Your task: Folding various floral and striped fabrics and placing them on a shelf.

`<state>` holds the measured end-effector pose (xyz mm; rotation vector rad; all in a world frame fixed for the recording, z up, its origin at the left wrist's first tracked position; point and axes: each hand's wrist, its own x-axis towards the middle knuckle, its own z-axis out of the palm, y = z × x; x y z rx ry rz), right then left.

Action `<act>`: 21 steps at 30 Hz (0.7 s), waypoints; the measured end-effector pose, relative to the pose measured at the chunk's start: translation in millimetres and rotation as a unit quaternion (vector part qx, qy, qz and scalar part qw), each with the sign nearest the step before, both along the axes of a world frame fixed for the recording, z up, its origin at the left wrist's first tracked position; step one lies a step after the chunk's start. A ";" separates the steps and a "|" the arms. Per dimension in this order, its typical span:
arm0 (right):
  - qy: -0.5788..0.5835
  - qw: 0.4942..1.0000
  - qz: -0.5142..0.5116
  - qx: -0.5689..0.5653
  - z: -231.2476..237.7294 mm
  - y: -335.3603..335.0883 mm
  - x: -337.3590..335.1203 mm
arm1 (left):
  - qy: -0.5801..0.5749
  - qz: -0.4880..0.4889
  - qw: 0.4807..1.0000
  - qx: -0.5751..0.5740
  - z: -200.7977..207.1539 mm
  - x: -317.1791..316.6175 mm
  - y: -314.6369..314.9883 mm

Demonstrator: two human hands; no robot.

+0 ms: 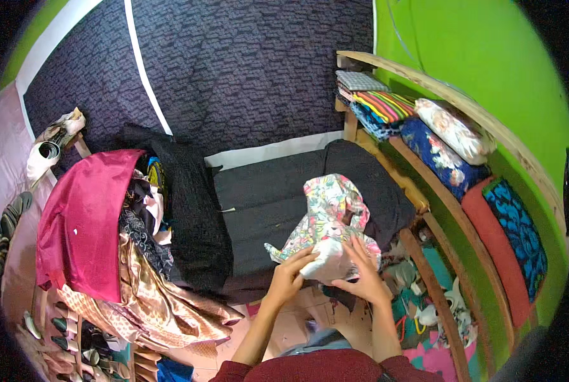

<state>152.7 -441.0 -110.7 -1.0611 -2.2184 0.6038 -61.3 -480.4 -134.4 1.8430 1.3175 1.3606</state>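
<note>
A white cloth with a colourful print (332, 198) lies rumpled over the near part of a black-covered surface, with its pale plain side turned up at the near edge. My left hand (291, 272) grips that near edge, its fingers closed on the fabric. On the right side of the same cloth rests my right hand (366, 275), its fingers stretched out and the thumb apart. Whether the cloth is a garment, I cannot tell.
A heap of fabrics at left includes a magenta satin cloth (90, 219) and a gold satin cloth (147, 293). Folded fabrics, among them a striped one (384, 106), sit along the wooden rack (450, 172) at right. Shoes (7, 219) stand at far left.
</note>
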 end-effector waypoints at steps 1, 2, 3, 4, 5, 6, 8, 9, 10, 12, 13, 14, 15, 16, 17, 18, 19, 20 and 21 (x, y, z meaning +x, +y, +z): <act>0.030 0.999 -0.019 0.002 -4.9 -15.5 -9.7 | 0.017 -0.019 1.000 0.009 1.3 7.3 -10.9; 0.079 0.997 -0.007 -0.007 -13.1 -23.0 -16.4 | 0.004 -0.037 0.999 0.013 -1.7 11.9 -22.1; 0.126 0.992 0.004 -0.016 -20.3 -29.7 -19.3 | -0.011 -0.057 0.998 0.016 -4.0 17.3 -31.1; 0.142 0.989 -0.031 0.011 -23.7 -42.5 -20.7 | -0.022 -0.064 0.997 0.027 -3.7 21.3 -42.9; 0.141 0.989 -0.038 0.010 -28.1 -53.8 -18.5 | -0.023 -0.071 0.997 0.026 -4.4 23.2 -52.5; 0.160 0.986 -0.047 -0.026 -33.3 -64.4 -16.3 | -0.051 -0.085 0.995 0.019 -5.4 24.8 -61.7; 0.208 0.976 -0.062 -0.014 -43.1 -83.9 -14.6 | -0.079 -0.100 0.992 0.004 -1.3 27.2 -81.0; 0.207 0.976 -0.069 -0.017 -45.2 -93.6 -12.7 | -0.080 -0.106 0.991 0.000 -0.9 25.6 -87.8; 0.205 0.973 -0.080 -0.067 -45.9 -102.1 -10.3 | -0.077 -0.128 0.989 0.017 -0.7 23.1 -93.9; 0.268 0.954 -0.067 -0.120 -40.5 -121.4 -8.1 | -0.077 -0.168 0.982 0.032 6.7 21.5 -107.7; 0.267 0.953 -0.072 -0.120 -40.1 -130.0 -4.6 | -0.079 -0.172 0.981 0.030 10.0 24.0 -115.3; 0.279 0.948 -0.054 -0.144 -39.4 -136.4 -2.0 | -0.080 -0.180 0.980 0.018 12.9 26.0 -121.3; 0.291 0.941 -0.035 -0.166 -38.2 -142.1 0.5 | -0.081 -0.188 0.979 0.006 15.7 28.4 -127.2; 0.291 0.942 -0.037 -0.163 -34.5 -148.3 2.9 | -0.080 -0.194 0.978 0.012 18.4 32.1 -132.9; 0.314 0.935 -0.032 -0.161 -30.0 -156.5 5.0 | -0.080 -0.195 0.977 0.014 18.4 36.3 -138.5; 0.336 0.928 -0.026 -0.158 -26.5 -163.1 6.7 | -0.083 -0.193 0.978 0.006 18.5 40.8 -143.8; 0.336 0.929 -0.026 -0.156 -24.7 -168.1 8.1 | -0.086 -0.190 0.978 -0.002 19.1 44.3 -148.8; 0.352 0.922 -0.027 -0.159 -24.1 -172.5 12.2 | -0.086 -0.194 0.977 -0.002 22.4 49.9 -153.4; 0.368 0.915 -0.028 -0.162 -23.6 -176.9 16.6 | -0.066 -0.190 0.979 0.017 28.2 55.8 -158.9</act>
